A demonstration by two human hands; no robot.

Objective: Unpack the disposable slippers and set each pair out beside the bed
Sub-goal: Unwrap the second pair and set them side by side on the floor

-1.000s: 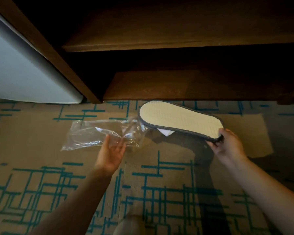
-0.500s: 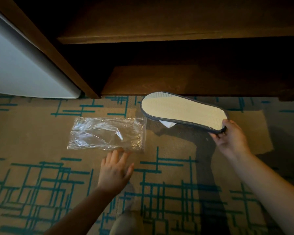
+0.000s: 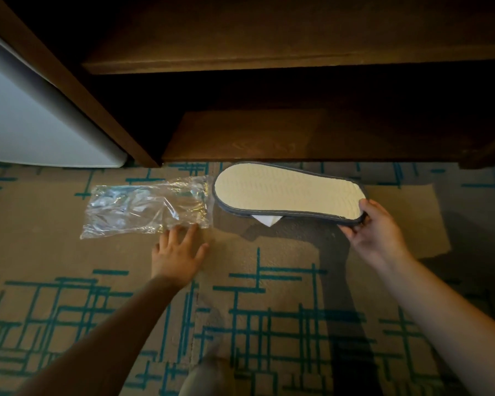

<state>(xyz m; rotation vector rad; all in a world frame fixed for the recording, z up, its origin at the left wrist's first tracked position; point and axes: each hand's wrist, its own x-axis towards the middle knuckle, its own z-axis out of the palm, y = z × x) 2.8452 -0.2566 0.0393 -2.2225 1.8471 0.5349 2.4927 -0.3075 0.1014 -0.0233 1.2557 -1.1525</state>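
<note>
A flat disposable slipper (image 3: pixel 286 195), cream sole up with a grey trimmed edge, hovers just above the carpet in front of the wooden shelf. My right hand (image 3: pixel 375 227) grips its heel end at the right. A white corner of something pokes out beneath the slipper. An empty clear plastic bag (image 3: pixel 146 207) lies flat on the carpet to the slipper's left. My left hand (image 3: pixel 177 252) rests on the carpet with fingers spread, its fingertips touching the bag's near edge, holding nothing.
A dark wooden shelf unit (image 3: pixel 297 132) with a low open shelf fills the upper half. A white appliance (image 3: pixel 26 124) stands at the left. The beige carpet (image 3: pixel 269 310) has a teal line pattern. My knee shows at the bottom middle.
My left hand let go of the plastic bag, which now lies flat, and drew back to its near edge. The slipper in my right hand has stayed nearly in place.
</note>
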